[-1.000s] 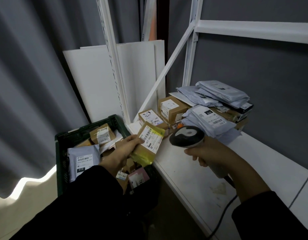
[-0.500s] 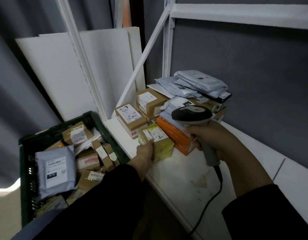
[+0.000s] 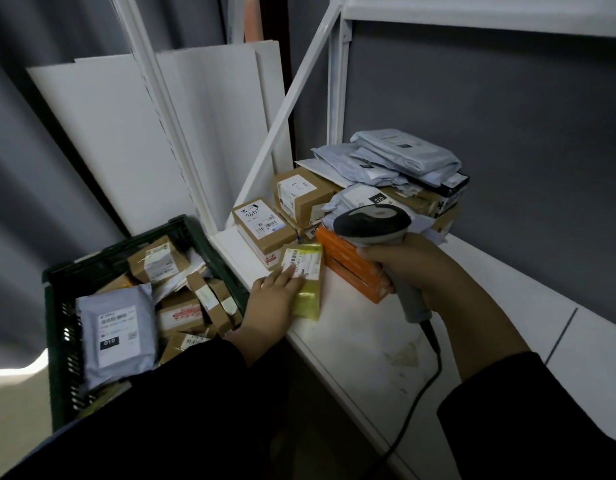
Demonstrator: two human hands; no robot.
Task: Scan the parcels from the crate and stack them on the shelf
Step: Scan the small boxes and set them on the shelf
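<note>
Since the earlier frame, the yellow parcel [image 3: 304,282] has been laid flat on the shelf [image 3: 368,341], just beside the orange box [image 3: 351,268]. It is pressed under the flat fingers of the left hand [image 3: 275,299]; the scanner [image 3: 372,223] is gripped by the right hand [image 3: 413,268]. Risk: lying near the shelf's front edge, the parcel could be dragged off when the hand is withdrawn.

Bare hands, long black sleeves

The left hand [image 3: 270,303] and the right hand [image 3: 420,268] are bare, and each comes out of a long black sleeve. The left sleeve [image 3: 182,410] is plain, matte, loose cloth that ends in a simple edge at the wrist. The right sleeve [image 3: 541,427] matches it but stops further up, leaving part of the forearm uncovered.
</note>
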